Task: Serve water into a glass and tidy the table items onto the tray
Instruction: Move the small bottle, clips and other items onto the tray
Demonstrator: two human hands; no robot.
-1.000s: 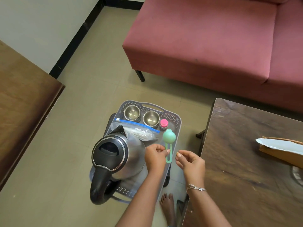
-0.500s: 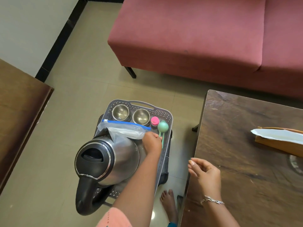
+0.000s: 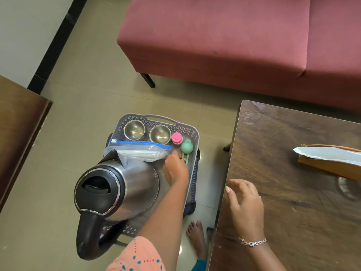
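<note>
Left hand [image 3: 175,170] at green scoop [image 3: 187,146] handle in tray [image 3: 187,130]; can't tell if gripping. Looks light, stiff; I'd pinch mid-handle. Right hand [image 3: 245,200] relaxed, empty.

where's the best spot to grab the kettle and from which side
Likely its black handle, approached from the near end of the tray. The kettle stands upright with the handle looping out toward the person, clear of the bag by the spout; the steel body looks too wide to wrap.
</note>
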